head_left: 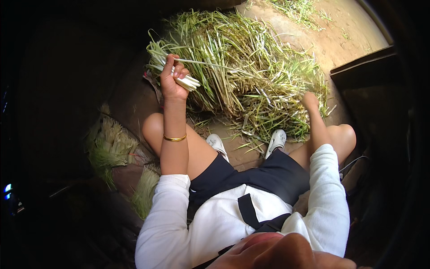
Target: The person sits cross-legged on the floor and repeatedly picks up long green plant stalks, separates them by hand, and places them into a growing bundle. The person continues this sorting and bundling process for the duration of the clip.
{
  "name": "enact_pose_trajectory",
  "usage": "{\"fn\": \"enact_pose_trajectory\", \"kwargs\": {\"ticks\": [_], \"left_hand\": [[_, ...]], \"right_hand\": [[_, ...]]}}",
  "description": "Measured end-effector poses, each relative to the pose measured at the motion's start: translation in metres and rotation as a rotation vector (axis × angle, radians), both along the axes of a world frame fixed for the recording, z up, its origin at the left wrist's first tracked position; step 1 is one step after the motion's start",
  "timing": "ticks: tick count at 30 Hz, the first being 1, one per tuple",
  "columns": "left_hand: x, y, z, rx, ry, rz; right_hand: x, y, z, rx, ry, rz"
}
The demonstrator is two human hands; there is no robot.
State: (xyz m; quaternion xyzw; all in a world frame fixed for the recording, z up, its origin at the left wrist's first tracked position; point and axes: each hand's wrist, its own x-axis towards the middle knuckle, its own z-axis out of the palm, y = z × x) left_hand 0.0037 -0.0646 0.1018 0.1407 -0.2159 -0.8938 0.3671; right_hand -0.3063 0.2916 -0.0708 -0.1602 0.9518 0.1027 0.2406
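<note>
My left hand is raised, its fingers closed round a bundle of white-stemmed green stalks, perhaps garlic greens. The pale cut-looking ends point right, and the leaves hang out past the thumb at the left. One thin pale stalk runs from the fingertips rightward over the big heap of green and yellowed stalks. My right hand is by the heap's right edge with its fingers curled; whether it holds anything is hidden. Just above it is a greenish blur.
At my left lie tied sheaves of trimmed stalks and another sheaf. My white clogs are at the heap's near edge. Loose leaf scraps lie on the sunlit floor. A dark flat-edged object stands at the right.
</note>
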Motion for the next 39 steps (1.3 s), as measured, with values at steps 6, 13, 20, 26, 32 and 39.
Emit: {"fn": "enact_pose_trajectory", "kwargs": {"ticks": [6, 13, 20, 26, 32, 39], "left_hand": [[0.009, -0.003, 0.0, -0.003, -0.035, 0.005], [0.025, -0.017, 0.001, -0.011, -0.003, 0.049], [0.026, -0.016, -0.001, 0.072, 0.038, -0.05], [0.007, 0.011, 0.002, 0.085, -0.003, -0.14], [0.005, 0.023, 0.006, 0.176, 0.012, -0.254], [0.034, -0.016, 0.007, 0.175, 0.014, -0.072]], "right_hand": [[-0.024, 0.029, -0.024, 0.064, -0.052, -0.211], [-0.051, 0.074, -0.049, 0.099, -0.134, -0.408], [-0.003, -0.024, 0.028, -0.296, 0.209, 0.215], [0.109, -0.124, 0.088, -1.061, -0.055, 0.7], [0.14, -0.149, 0.074, -1.198, -0.334, 0.92], [0.129, -0.11, 0.04, -1.105, -0.659, 0.536]]}}
